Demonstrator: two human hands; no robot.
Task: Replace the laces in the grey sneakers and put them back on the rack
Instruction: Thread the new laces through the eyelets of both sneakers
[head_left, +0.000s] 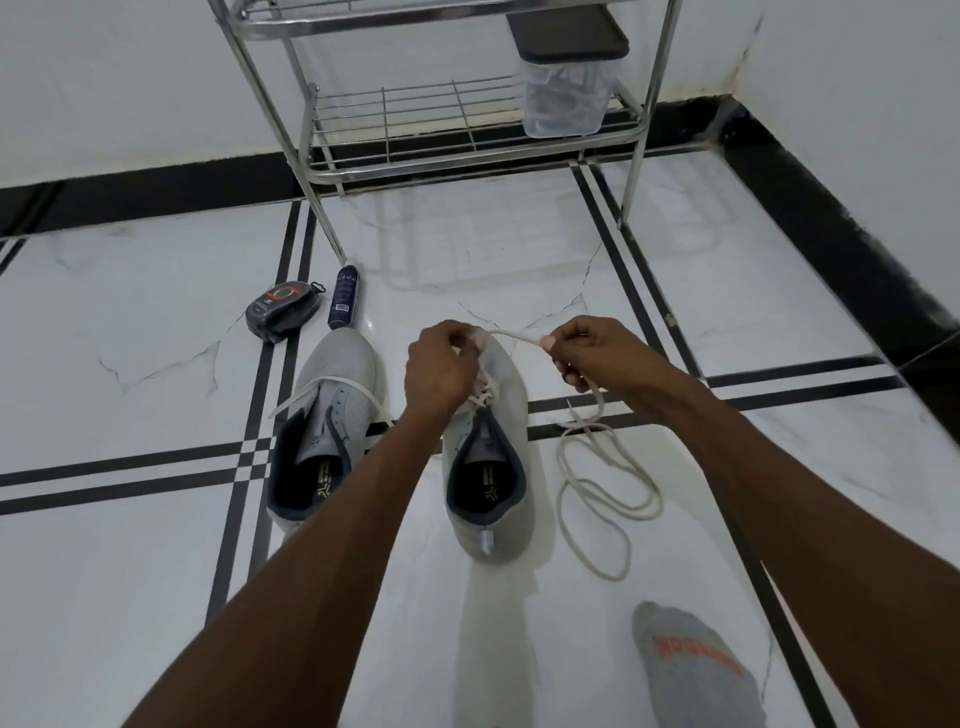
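Sneakers: two, grey mesh, side by side on the floor (156, 291), toes toward the rack (467, 140). Left sneaker (332, 405) has one cream lace lying across its tongue. Right sneaker (493, 441) is under the hands. Insoles carry a small logo and print, too small to read.

Laces: one cream lace (608, 493) runs from the right sneaker's eyelets up between both hands, its slack lying in loops on the floor just right of that shoe.

Left hand (441, 369): fingers curled, pinching the lace over the right sneaker's forefoot. Right hand (592, 353): fingers curled round the same lace, held up right of the toe; both arms extended forward.

One sock (696, 670), grey, with orange lettering, unreadable, at lower right.

One dark sponge case (283, 310) and one blue can (344, 297) lie beyond the left sneaker; the writing on them is not legible.

One clear lidded box (566, 88) stands on the rack's lower shelf.
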